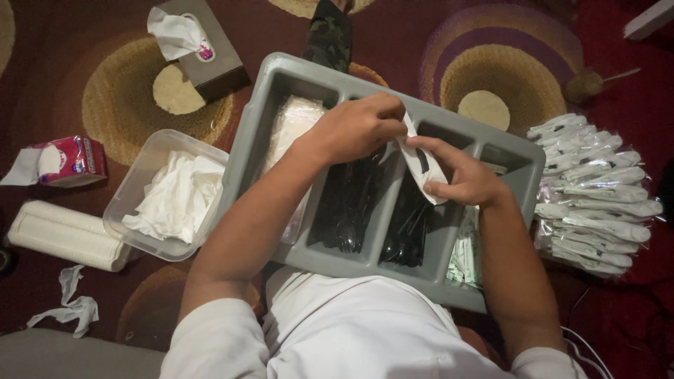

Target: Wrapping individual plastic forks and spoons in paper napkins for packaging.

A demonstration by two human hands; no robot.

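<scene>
Now both hands, left hand (358, 128) and right hand (460, 175), pinch 1 soft, light white napkin (425, 165) by its edges over the gray tray (281, 84).

Matt grey plastic tray (261, 119), glossy black plastic cutlery (347, 203), soft white paper napkin (423, 168).

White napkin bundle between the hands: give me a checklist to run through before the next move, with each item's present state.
1. Both hands on the white napkin bundle: ok; left hand pinches its top, right hand holds its lower part.
2. Bundle held above the grey tray: ok.
3. Black cutlery stocked in the middle compartments: ok.
4. Loose napkins in the clear tub: ok.
5. Finished packs stacked on the carpet beside the tray: ok.
6. Cutlery inside the bundle: cannot tell.
</scene>
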